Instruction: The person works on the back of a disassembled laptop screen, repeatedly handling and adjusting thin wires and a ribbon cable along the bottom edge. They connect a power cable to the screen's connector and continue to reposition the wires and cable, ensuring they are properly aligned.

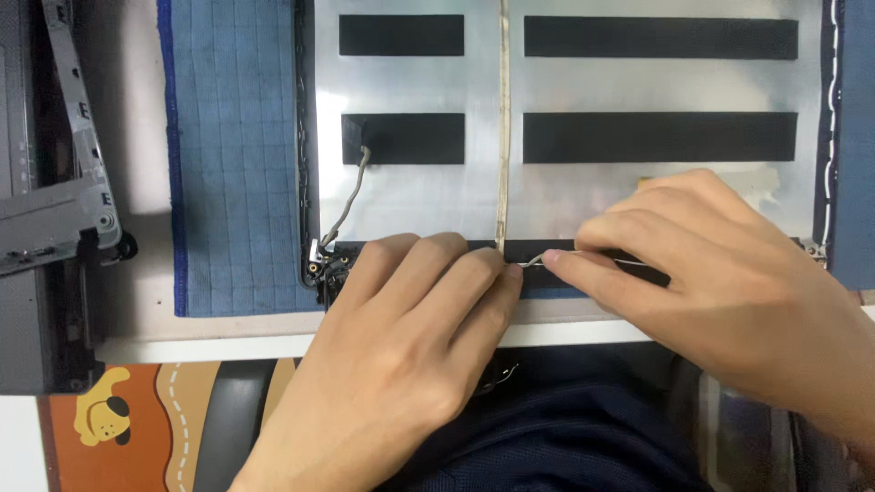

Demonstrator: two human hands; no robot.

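Observation:
A silver laptop lid panel (565, 87) with black strips lies inner side up on a blue mat (237, 164). My left hand (401, 346) rests on the panel's near edge, fingers curled and pressing down by the black hinge strip. My right hand (720, 264) pinches a thin grey wire (533, 262) between thumb and forefinger, just right of the left fingertips. A second grey cable (351, 196) runs from a black strip down to the left hinge corner (319, 255). A thin pale ribbon (501, 118) crosses the panel vertically.
A grey laptop part with a metal hinge bracket (64, 191) lies at the left of the white table (137, 328). A white cable (831, 109) runs along the panel's right edge. Below the table edge are my dark trousers (565, 428) and an orange cartoon-print cushion (109, 415).

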